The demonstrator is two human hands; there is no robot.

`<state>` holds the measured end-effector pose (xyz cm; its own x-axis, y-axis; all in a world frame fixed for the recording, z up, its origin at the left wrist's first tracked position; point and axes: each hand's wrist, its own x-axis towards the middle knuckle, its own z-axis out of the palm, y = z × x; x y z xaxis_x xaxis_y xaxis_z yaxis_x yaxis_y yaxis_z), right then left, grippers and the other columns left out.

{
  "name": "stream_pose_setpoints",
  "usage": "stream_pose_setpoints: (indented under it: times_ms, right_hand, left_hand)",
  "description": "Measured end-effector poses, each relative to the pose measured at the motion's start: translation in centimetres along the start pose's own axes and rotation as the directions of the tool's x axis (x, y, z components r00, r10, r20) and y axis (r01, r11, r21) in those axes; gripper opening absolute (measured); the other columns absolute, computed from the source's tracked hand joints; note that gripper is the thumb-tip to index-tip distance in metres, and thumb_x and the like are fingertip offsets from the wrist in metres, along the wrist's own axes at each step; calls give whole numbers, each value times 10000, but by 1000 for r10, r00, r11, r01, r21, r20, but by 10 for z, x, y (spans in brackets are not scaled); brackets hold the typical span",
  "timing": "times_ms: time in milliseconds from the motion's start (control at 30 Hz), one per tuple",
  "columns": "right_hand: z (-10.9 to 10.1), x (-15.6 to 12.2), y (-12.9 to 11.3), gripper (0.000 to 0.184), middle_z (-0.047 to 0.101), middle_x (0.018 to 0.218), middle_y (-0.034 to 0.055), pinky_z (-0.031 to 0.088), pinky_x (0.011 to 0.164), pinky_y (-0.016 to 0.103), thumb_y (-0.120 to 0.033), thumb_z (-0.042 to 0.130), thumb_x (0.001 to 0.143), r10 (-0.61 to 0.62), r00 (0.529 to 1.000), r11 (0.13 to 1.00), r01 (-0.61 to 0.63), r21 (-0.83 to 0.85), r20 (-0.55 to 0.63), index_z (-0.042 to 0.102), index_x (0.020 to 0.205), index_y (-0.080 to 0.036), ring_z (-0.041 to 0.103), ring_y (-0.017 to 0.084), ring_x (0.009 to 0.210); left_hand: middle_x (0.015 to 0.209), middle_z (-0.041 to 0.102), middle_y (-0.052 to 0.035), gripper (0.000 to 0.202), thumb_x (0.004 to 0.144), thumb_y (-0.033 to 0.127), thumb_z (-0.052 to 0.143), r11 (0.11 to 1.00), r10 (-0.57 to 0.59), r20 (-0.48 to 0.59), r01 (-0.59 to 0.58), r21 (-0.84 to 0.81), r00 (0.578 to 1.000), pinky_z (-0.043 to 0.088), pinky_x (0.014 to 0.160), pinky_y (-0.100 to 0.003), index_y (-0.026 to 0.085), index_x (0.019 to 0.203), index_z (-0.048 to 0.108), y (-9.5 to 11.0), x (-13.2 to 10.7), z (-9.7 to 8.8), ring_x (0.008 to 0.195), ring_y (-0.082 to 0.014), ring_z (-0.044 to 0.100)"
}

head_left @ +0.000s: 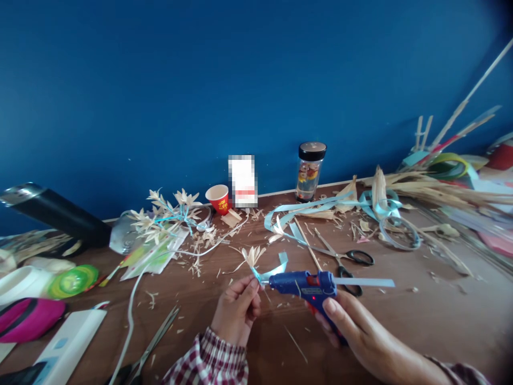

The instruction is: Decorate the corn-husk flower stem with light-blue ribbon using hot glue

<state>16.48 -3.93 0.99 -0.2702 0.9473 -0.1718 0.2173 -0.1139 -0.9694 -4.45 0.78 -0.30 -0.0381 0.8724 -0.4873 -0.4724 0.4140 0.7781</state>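
My left hand (239,307) pinches the base of a small pale flower (253,258) that looks made of dried husk, with light-blue ribbon (276,267) at its stem. The ribbon's loose end sticks out to the right. In my right hand (355,323) is a blue hot glue gun (302,284), its small red light lit and a glue stick (366,282) jutting from the back. The nozzle meets the flower's wrapped base, or is very close to it; I cannot tell which. Behind the glue gun lie black-handled scissors (340,256), partly hidden by it.
A second pair of scissors (154,342) lies front left near a white cable (132,305). Finished-looking husk flowers (168,214), a red paper cup (218,200) and a glass bottle (308,174) stand by the blue wall. Dried husks (412,187) pile up right; scraps litter the table.
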Motion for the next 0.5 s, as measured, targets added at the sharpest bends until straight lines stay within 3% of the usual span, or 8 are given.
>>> stream_pose_setpoints:
  times_ms: [500]
  right_hand:
    - [-1, 0, 8, 388, 516, 719, 6, 427, 559, 225, -452, 299, 951, -8, 1000, 999, 8, -48, -3, 549, 888, -162, 477, 104, 583]
  left_hand:
    - [585, 618, -16, 343, 489, 284, 848, 1000, -4, -17, 4, -10, 1000, 370, 364, -97, 92, 723, 686, 0, 0, 0, 425, -11, 438]
